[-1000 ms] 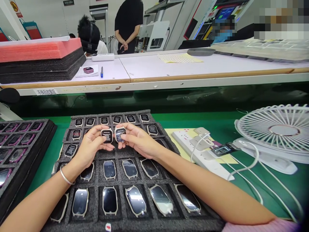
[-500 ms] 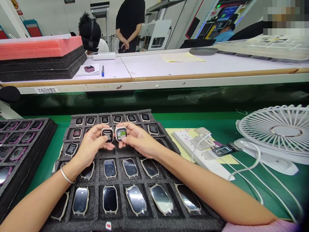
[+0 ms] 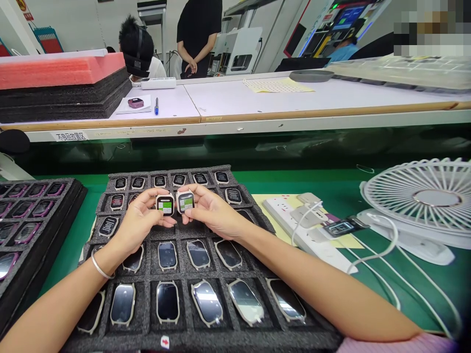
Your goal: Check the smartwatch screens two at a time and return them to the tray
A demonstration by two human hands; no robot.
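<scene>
My left hand [image 3: 142, 218] grips a smartwatch body [image 3: 165, 205] between thumb and fingers, its screen lit with a green and white pattern. Close beside it, my right hand [image 3: 209, 212] pinches a second smartwatch body [image 3: 185, 201], whose screen shows a similar green pattern. Both are held upright, facing me, above a dark foam tray [image 3: 147, 338]. Strapless watches lie in the tray's compartments. The back rows have lit screens with small text, like this watch [image 3: 109, 226]; the front rows are dark, like this one [image 3: 168, 302]. My hands and forearms hide some compartments.
Another foam tray [image 3: 83, 196] with purple-framed watches lies at the left. To the right are a power strip [image 3: 290, 220], a small meter [image 3: 340, 227], white cables and a white fan [image 3: 419, 201]. A shelf [image 3: 235, 105] crosses behind, bearing foam stacks [image 3: 59, 98]. People are beyond it.
The screen of the watch in my left hand has switched from white text on black to a green and white pattern. Both hands keep nearly the same position.
</scene>
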